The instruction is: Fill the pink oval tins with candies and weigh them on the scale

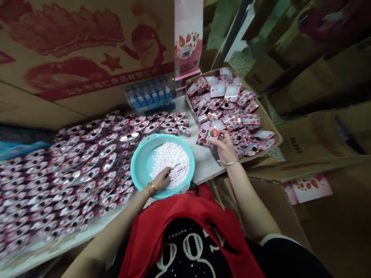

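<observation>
My left hand (162,178) reaches into a turquoise plastic basin (142,158). Its fingers are bent together among small white pellets (171,156), and whatever they pinch is hidden. Beside the basin, my right hand (226,148) grips a flat pink packet (208,136) with strawberries printed on it, held by one edge between thumb and fingers. That packet is just in front of a shallow cardboard box (268,127) heaped with similar strawberry packets (232,92).
Rows of upright pink packets (72,173) cover the table's left side. Behind them stand a big printed carton (87,50), a tray of blue packs (150,94) and a tall pink strawberry display (188,42). More open cartons (327,135) crowd the right. A white tabletop (204,164) shows beside the basin.
</observation>
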A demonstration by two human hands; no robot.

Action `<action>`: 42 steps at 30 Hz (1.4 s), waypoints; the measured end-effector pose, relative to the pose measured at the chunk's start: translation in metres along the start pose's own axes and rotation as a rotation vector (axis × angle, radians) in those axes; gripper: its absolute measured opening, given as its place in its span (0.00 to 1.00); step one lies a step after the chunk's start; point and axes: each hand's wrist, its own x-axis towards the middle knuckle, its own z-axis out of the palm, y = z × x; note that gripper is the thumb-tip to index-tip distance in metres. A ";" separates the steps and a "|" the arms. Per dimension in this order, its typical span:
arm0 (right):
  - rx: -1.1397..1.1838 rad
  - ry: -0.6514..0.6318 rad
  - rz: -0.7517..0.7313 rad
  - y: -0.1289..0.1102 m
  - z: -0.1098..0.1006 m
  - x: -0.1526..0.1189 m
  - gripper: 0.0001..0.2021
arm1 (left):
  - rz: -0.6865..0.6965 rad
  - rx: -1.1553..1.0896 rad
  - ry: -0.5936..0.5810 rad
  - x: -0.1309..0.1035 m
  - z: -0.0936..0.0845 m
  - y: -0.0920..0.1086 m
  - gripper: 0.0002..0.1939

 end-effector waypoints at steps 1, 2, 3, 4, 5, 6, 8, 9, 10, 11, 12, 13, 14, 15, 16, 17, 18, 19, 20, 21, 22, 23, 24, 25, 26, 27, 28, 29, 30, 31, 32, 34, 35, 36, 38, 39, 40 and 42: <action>0.038 -0.067 0.045 -0.003 0.008 -0.011 0.25 | 0.009 -0.018 0.009 -0.002 -0.005 0.004 0.20; 0.070 -0.132 0.091 -0.003 0.015 -0.022 0.27 | 0.022 -0.032 0.021 -0.005 -0.011 0.007 0.19; 0.092 -0.189 0.131 0.000 0.021 -0.031 0.28 | 0.038 -0.043 0.036 -0.009 -0.018 0.010 0.18; 0.103 -0.224 0.156 0.005 0.026 -0.039 0.29 | 0.052 -0.046 0.051 -0.014 -0.027 0.013 0.17; 0.099 -0.236 0.167 0.013 0.030 -0.046 0.28 | 0.060 -0.040 0.064 -0.019 -0.036 0.016 0.17; 0.081 -0.232 0.167 0.023 0.033 -0.052 0.26 | 0.064 -0.027 0.077 -0.025 -0.046 0.020 0.16; 0.026 -0.201 0.149 0.043 0.037 -0.059 0.23 | 0.074 0.013 0.095 -0.036 -0.067 0.027 0.16; -0.002 -0.193 0.138 0.053 0.038 -0.062 0.21 | 0.082 0.037 0.099 -0.041 -0.078 0.032 0.16; -0.031 -0.197 0.126 0.062 0.039 -0.064 0.21 | 0.094 0.060 0.097 -0.046 -0.088 0.037 0.16; -0.060 -0.210 0.113 0.068 0.041 -0.066 0.20 | 0.112 0.083 0.090 -0.050 -0.097 0.043 0.16; -0.092 -0.226 0.094 0.073 0.043 -0.068 0.19 | 0.134 0.107 0.077 -0.052 -0.105 0.050 0.16; -0.126 -0.245 0.072 0.076 0.045 -0.069 0.18 | 0.157 0.134 0.058 -0.054 -0.112 0.057 0.16; -0.159 -0.270 0.048 0.077 0.047 -0.070 0.17 | 0.177 0.167 0.035 -0.054 -0.118 0.064 0.16; -0.189 -0.299 0.023 0.077 0.050 -0.072 0.16 | 0.193 0.207 0.006 -0.054 -0.123 0.072 0.15; -0.213 -0.329 -0.003 0.076 0.052 -0.072 0.15 | 0.202 0.256 -0.024 -0.052 -0.126 0.079 0.15; -0.233 -0.358 -0.028 0.075 0.055 -0.073 0.14 | 0.201 0.314 -0.052 -0.050 -0.129 0.087 0.14; -0.250 -0.382 -0.054 0.074 0.057 -0.074 0.13 | 0.188 0.380 -0.079 -0.048 -0.131 0.094 0.13; -0.264 -0.395 -0.077 0.074 0.059 -0.075 0.13 | 0.163 0.451 -0.102 -0.046 -0.132 0.102 0.13; -0.276 -0.401 -0.095 0.074 0.060 -0.076 0.13 | 0.127 0.528 -0.123 -0.043 -0.131 0.111 0.13; -0.286 -0.402 -0.109 0.075 0.062 -0.077 0.13 | 0.084 0.608 -0.136 -0.042 -0.130 0.121 0.12; -0.292 -0.401 -0.117 0.077 0.063 -0.078 0.14 | 0.044 0.690 -0.142 -0.041 -0.128 0.131 0.12; -0.295 -0.397 -0.120 0.079 0.064 -0.079 0.14 | 0.012 0.771 -0.143 -0.041 -0.125 0.142 0.12; -0.296 -0.395 -0.120 0.081 0.065 -0.080 0.14 | -0.010 0.848 -0.139 -0.042 -0.122 0.154 0.13; -0.294 -0.390 -0.119 0.082 0.066 -0.080 0.14 | -0.020 0.916 -0.129 -0.044 -0.119 0.165 0.13; -0.288 -0.386 -0.120 0.083 0.067 -0.081 0.15 | -0.017 0.970 -0.118 -0.046 -0.117 0.175 0.13; -0.282 -0.384 -0.125 0.083 0.067 -0.081 0.17 | -0.006 1.009 -0.105 -0.049 -0.116 0.182 0.13; -0.282 -0.385 -0.137 0.082 0.067 -0.081 0.18 | 0.010 1.029 -0.088 -0.052 -0.117 0.186 0.14; -0.287 -0.387 -0.155 0.081 0.066 -0.080 0.19 | 0.028 1.035 -0.064 -0.053 -0.118 0.186 0.14; -0.301 -0.383 -0.178 0.080 0.064 -0.079 0.20 | 0.047 1.026 -0.033 -0.053 -0.121 0.180 0.14; -0.324 -0.370 -0.202 0.079 0.062 -0.078 0.19 | 0.062 1.006 0.007 -0.051 -0.123 0.170 0.14; -0.355 -0.344 -0.220 0.078 0.060 -0.077 0.18 | 0.067 0.977 0.050 -0.047 -0.125 0.155 0.15; -0.391 -0.254 -0.223 0.077 0.056 -0.074 0.16 | 0.040 0.902 0.128 -0.032 -0.123 0.114 0.16; -0.388 -0.202 -0.207 0.077 0.054 -0.073 0.16 | 0.002 0.864 0.153 -0.021 -0.118 0.092 0.17; -0.372 -0.152 -0.185 0.078 0.053 -0.072 0.17 | -0.046 0.828 0.164 -0.011 -0.110 0.071 0.17; -0.320 -0.085 -0.136 0.080 0.052 -0.070 0.17 | -0.098 0.744 0.137 0.009 -0.087 0.035 0.19; -0.299 -0.069 -0.119 0.081 0.052 -0.069 0.17 | -0.091 0.702 0.108 0.016 -0.074 0.023 0.19; -0.285 -0.060 -0.106 0.082 0.053 -0.068 0.17 | -0.075 0.666 0.077 0.021 -0.060 0.013 0.18; -0.273 -0.053 -0.088 0.083 0.053 -0.068 0.18 | -0.031 0.609 0.024 0.023 -0.036 0.004 0.17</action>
